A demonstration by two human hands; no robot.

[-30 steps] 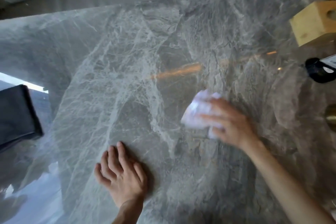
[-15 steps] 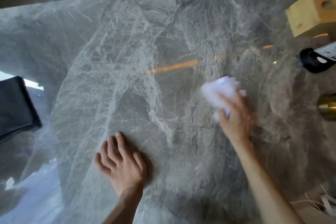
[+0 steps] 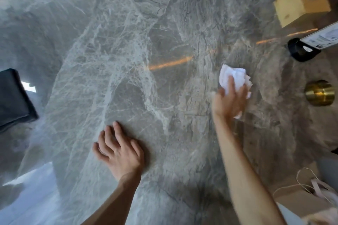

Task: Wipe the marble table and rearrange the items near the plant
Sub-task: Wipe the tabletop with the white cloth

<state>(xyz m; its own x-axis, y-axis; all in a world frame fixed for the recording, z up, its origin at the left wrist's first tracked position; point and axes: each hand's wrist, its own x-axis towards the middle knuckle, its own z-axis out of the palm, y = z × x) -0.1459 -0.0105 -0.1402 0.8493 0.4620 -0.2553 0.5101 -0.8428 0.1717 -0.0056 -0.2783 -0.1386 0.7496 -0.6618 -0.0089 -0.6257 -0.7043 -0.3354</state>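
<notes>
The grey veined marble table (image 3: 128, 60) fills the view. My right hand (image 3: 229, 102) presses a crumpled white tissue (image 3: 235, 76) onto the marble right of centre, fingers spread over it. My left hand (image 3: 120, 153) lies flat on the table near the front, palm down, fingers apart, holding nothing. No plant shows in this view.
At the right edge stand a pale wooden block with a round hole (image 3: 301, 3), a black base holding a white card (image 3: 303, 51) and a brass cylinder (image 3: 320, 92). A dark object (image 3: 12, 97) sits at the left edge. Strings and a brown bag (image 3: 300, 193) lie front right.
My right hand has swept the tissue rightward and away from me across the marble. My left hand has stayed flat in place.
</notes>
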